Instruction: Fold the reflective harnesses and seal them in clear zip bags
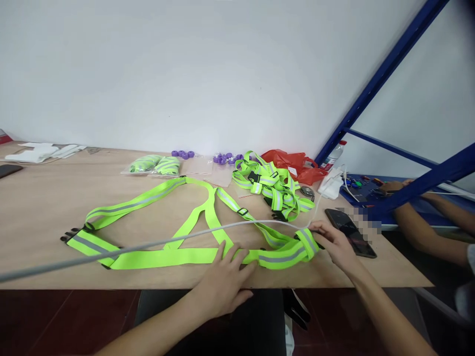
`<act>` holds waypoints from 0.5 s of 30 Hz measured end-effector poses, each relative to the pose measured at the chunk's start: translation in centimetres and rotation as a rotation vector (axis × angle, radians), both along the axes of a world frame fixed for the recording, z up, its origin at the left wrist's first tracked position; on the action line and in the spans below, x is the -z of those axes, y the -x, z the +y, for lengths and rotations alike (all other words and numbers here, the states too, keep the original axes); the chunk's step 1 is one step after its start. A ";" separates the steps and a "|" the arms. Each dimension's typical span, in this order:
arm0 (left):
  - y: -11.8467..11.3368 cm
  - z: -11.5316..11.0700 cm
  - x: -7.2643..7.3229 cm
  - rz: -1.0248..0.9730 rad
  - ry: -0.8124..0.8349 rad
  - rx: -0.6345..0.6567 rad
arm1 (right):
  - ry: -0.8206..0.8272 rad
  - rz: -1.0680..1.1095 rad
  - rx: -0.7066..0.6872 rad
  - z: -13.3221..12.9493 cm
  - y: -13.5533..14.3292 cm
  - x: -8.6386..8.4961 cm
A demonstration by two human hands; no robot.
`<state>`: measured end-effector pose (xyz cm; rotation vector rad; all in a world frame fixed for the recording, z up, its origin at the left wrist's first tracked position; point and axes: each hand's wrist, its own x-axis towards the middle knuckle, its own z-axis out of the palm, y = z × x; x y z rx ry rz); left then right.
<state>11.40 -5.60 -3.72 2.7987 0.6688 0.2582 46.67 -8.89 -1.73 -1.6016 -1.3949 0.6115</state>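
Note:
A neon-green reflective strap harness (193,217) lies spread flat on the wooden table (37,207), its grey reflective bands facing up. My left hand (226,282) rests flat at the table's front edge, fingers pressing on the harness's lower band. My right hand (332,242) pinches the folded right end of the same band next to a black buckle. A grey cable (148,244) crosses over the harness from the left front edge toward the right.
A heap of more green harnesses (272,190) lies behind, with two bagged ones (156,165), purple rings (222,158), a red plastic bag (293,163) and a phone (351,232). Another person's arms (426,222) rest at the right beside a blue metal frame (374,89).

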 end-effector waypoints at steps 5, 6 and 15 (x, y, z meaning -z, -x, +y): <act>-1.7 0.3 -1.8 -0.102 0.058 -0.057 | 0.078 -0.008 -0.033 0.4 2.5 -0.4; -2.3 0.3 -2.1 -0.163 0.078 -0.061 | 0.085 -0.011 -0.028 0.3 3.0 -0.6; -7.7 -0.3 -1.3 -0.304 0.218 -0.091 | 0.013 0.231 0.060 -0.2 6.4 -1.1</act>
